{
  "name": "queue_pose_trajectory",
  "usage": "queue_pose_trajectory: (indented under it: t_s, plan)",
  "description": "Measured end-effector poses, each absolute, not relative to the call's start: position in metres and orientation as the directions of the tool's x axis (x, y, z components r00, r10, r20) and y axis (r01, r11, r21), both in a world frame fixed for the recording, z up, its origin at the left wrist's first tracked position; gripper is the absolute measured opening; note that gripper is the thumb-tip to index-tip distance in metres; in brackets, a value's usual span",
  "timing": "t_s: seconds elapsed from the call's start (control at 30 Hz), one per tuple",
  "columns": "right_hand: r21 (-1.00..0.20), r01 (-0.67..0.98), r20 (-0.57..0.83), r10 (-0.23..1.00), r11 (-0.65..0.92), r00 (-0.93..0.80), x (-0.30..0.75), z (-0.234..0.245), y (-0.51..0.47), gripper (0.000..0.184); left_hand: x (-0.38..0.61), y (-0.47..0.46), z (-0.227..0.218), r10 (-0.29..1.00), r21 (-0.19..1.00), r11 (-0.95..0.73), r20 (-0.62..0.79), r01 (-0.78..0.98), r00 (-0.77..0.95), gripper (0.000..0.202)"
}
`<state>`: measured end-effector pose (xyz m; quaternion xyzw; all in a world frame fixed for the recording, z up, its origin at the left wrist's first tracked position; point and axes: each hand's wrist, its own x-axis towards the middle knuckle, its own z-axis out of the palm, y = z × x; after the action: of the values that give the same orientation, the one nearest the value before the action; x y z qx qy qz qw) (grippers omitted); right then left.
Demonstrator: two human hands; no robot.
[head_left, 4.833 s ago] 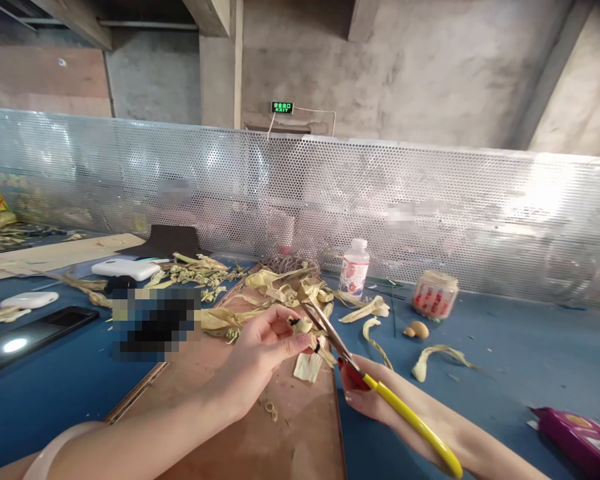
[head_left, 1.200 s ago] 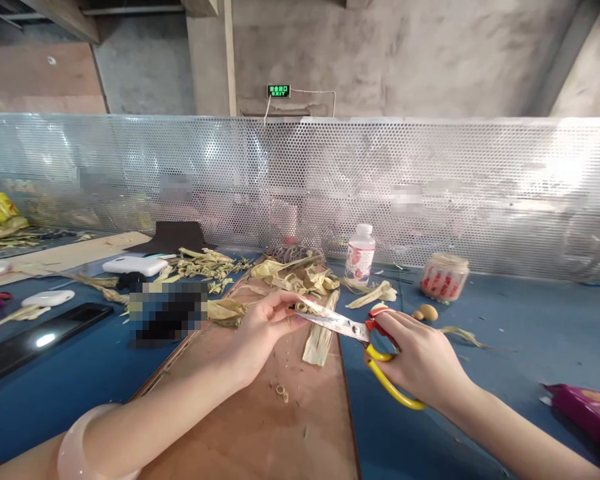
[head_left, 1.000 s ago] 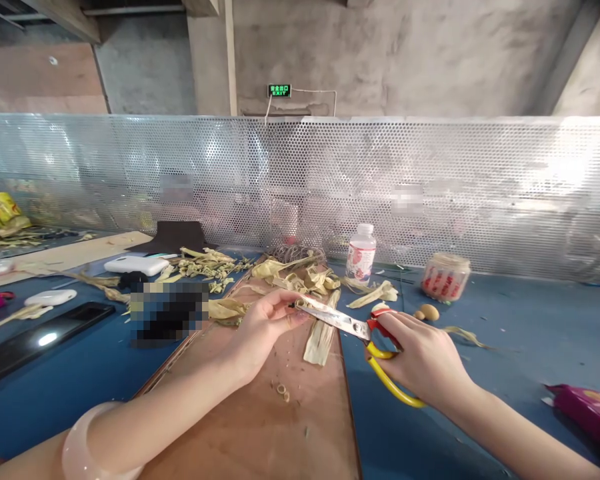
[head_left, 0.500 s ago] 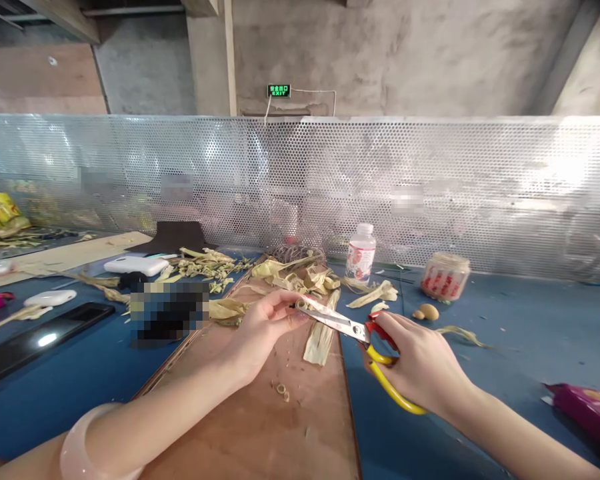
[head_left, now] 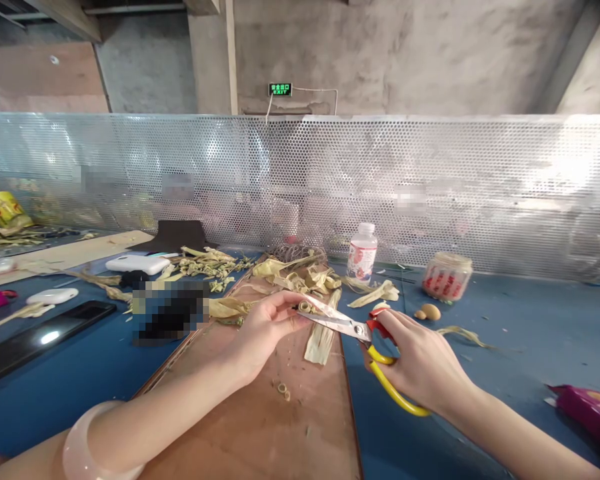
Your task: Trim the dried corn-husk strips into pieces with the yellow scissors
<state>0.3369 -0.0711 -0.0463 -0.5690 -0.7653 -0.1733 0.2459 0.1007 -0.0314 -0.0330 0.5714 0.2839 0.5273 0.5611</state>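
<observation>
My left hand (head_left: 267, 330) pinches a small coil of pale dried husk (head_left: 305, 307) between thumb and fingertips. Scissors (head_left: 357, 328) with yellow-coated handles and some red on the grip are in my right hand (head_left: 417, 357), its fingers wrapped around the loops. The blades are parted and reach left to the coil; whether they touch it I cannot tell. Below the blades, a flat husk strip (head_left: 321, 340) lies on the brown board (head_left: 260, 427). Two small cut rings (head_left: 282, 389) rest on the board nearer to me.
Loose husks (head_left: 323, 279) heap at the board's far end. A labelled bottle (head_left: 363, 253), a jar (head_left: 447, 277) and a round tan object (head_left: 431, 312) stand right. Phone (head_left: 45, 340), white case (head_left: 137, 265) and husk scraps (head_left: 205, 263) lie left. A perforated metal screen (head_left: 380, 160) runs behind.
The scissor blades have parted slightly wider at the husk coil. Both hands stay in nearly the same place, and the view has shifted only slightly.
</observation>
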Motion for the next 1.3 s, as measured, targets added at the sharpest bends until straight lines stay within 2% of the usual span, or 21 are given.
queue_pose_trajectory:
  t_s: [0.37, 0.87, 1.3]
  plan:
    - [0.007, 0.950, 0.592, 0.764, 0.313, -0.256, 0.3359, -0.0477, -0.0695, 0.021, 0.1022, -0.0338, -0.0325, 0.917, 0.952, -0.207, 0.269, -0.224, 0.295, 0.022]
    - [-0.014, 0.944, 0.595, 0.762, 0.329, -0.256, 0.3355, -0.0476, -0.0713, 0.025, 0.1026, -0.0339, -0.0325, 0.922, 0.947, -0.203, 0.271, -0.251, 0.278, 0.023]
    - [0.013, 0.947, 0.564, 0.780, 0.320, -0.272, 0.3356, -0.0476, -0.0727, 0.026, 0.1028, -0.0355, -0.0307, 0.917, 0.944, -0.221, 0.287, -0.247, 0.278, 0.021]
